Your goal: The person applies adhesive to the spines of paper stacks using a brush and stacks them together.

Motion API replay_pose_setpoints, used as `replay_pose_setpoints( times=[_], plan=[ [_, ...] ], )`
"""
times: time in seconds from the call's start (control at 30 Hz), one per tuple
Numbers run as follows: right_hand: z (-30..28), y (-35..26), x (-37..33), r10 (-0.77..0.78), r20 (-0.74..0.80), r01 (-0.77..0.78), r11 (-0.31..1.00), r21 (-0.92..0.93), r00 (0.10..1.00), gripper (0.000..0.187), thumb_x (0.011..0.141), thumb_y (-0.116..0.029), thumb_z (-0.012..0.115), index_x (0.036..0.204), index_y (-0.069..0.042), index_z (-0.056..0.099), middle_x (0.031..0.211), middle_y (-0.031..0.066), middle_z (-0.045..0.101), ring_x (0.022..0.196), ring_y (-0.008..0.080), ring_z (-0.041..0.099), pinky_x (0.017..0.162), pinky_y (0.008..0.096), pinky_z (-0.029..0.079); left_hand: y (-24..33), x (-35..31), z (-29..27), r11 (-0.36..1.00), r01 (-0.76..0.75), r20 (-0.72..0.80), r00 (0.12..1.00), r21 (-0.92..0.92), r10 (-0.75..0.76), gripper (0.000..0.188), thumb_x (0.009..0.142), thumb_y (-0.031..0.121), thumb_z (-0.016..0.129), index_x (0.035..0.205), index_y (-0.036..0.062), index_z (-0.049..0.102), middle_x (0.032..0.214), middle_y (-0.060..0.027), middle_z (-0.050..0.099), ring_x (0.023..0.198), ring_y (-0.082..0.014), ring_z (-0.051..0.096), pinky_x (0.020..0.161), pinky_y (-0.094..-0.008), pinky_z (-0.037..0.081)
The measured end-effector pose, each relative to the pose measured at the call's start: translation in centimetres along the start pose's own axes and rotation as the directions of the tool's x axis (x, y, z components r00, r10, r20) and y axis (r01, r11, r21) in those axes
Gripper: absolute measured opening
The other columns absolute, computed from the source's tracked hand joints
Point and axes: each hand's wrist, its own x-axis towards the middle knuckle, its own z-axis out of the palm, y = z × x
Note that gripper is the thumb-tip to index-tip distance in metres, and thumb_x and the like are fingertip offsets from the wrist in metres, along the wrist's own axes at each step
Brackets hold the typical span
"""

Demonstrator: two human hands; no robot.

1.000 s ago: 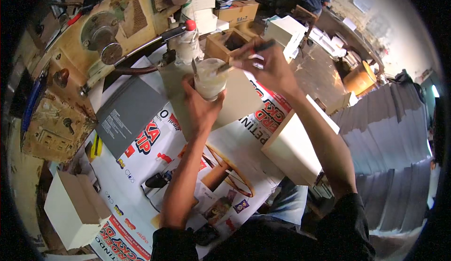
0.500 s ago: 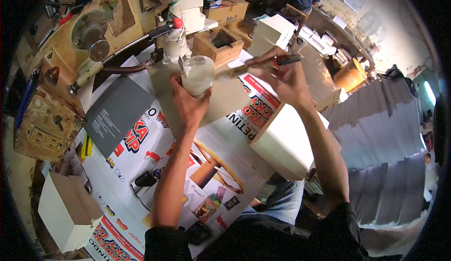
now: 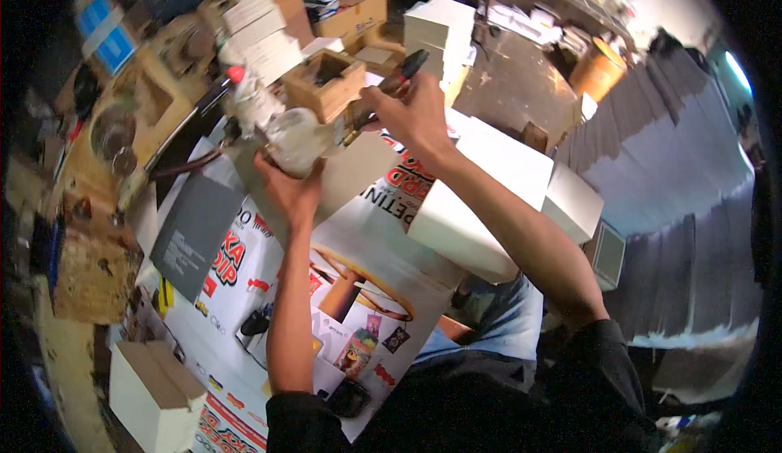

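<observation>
- The left hand (image 3: pixel 291 192) is curled around a cloudy, translucent cup (image 3: pixel 295 145).
- The right hand (image 3: pixel 414 117) grips a slim, dark-handled brush (image 3: pixel 414 63), its tip just right of the cup.
- A square, bare-wood box (image 3: pixel 342 97) sits just beyond the cup.
- A smooth, flat grey rectangle (image 3: pixel 199 229) lies nearer and left of the cup.
- A thick white block (image 3: pixel 497 176) lies to the cup's right.

Between the two forearms (image 3: pixel 292 314), over the flat printed sheet (image 3: pixel 371 237), there is a low passage. Just beyond the cup (image 3: pixel 297 145), the wooden box (image 3: pixel 322 86) closes the way; under the right forearm, the white stack (image 3: pixel 505 164) obstructs.
</observation>
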Motion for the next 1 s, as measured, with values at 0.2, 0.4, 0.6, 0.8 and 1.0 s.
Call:
replay_pose_setpoints(
  times=[0.2,0.4,0.6,0.8,1.0],
  plan=[
    [-10.7,0.0,-3.2,0.025,-0.042,-0.004,0.897,0.443,0.999,0.034,0.085,-0.013,0.073,0.112,0.006,0.062,0.088,0.0095,0.068,0.075,0.0158,0.066,0.068,0.0280,0.057,-0.7,0.2,-1.0,0.981,-0.091,-0.104,0.989,0.169,0.109,0.108,0.060,0.030,0.094,0.139,-0.0040,0.028,0.133,-0.0235,0.050,0.117,-0.0314,0.055,0.101,-0.0417,0.046],
    [-28.6,3.3,-15.6,-0.126,-0.296,0.252,0.862,0.440,0.947,0.027,0.087,-0.009,0.069,0.109,0.003,0.060,0.100,0.0081,0.063,0.089,0.0141,0.063,0.078,0.0271,0.054,13.8,-3.7,-1.5,0.868,-0.496,-0.148,0.860,-0.021,0.488,0.065,0.081,0.019,0.078,0.133,-0.0029,0.046,0.125,-0.0145,0.059,0.115,-0.0270,0.057,0.099,-0.0392,0.044],
    [-27.5,13.7,-23.7,0.107,-0.416,0.089,0.901,0.425,0.903,0.032,0.077,-0.012,0.082,0.097,-0.002,0.059,0.090,0.0057,0.064,0.082,0.0144,0.064,0.075,0.0296,0.053,22.7,-10.7,9.2,0.802,-0.464,0.658,0.476,-0.375,0.583,0.037,0.092,0.012,0.063,0.128,0.0049,0.060,0.108,-0.0126,0.063,0.099,-0.0278,0.059,0.091,-0.0357,0.045],
    [-24.7,16.7,-25.3,0.135,-0.289,0.099,0.737,0.668,0.948,0.031,0.075,0.000,0.081,0.094,-0.002,0.057,0.094,0.0153,0.072,0.090,0.0199,0.070,0.082,0.0334,0.056,21.6,-12.2,11.2,0.654,-0.742,0.805,0.292,-0.151,0.517,0.047,0.097,0.025,0.055,0.143,0.0276,0.050,0.118,-0.0106,0.048,0.105,-0.0269,0.046,0.094,-0.0434,0.036],
    [-23.1,19.1,-21.3,0.101,-0.222,0.030,0.854,0.519,0.970,0.018,0.072,-0.001,0.082,0.085,-0.002,0.069,0.089,0.0092,0.073,0.083,0.0172,0.069,0.080,0.0323,0.055,22.0,-12.8,12.1,0.507,-0.861,0.859,0.222,-0.050,0.462,0.045,0.103,0.030,0.040,0.147,0.0304,0.044,0.146,-0.0159,0.037,0.130,-0.0363,0.036,0.108,-0.0545,0.018]
  ],
)
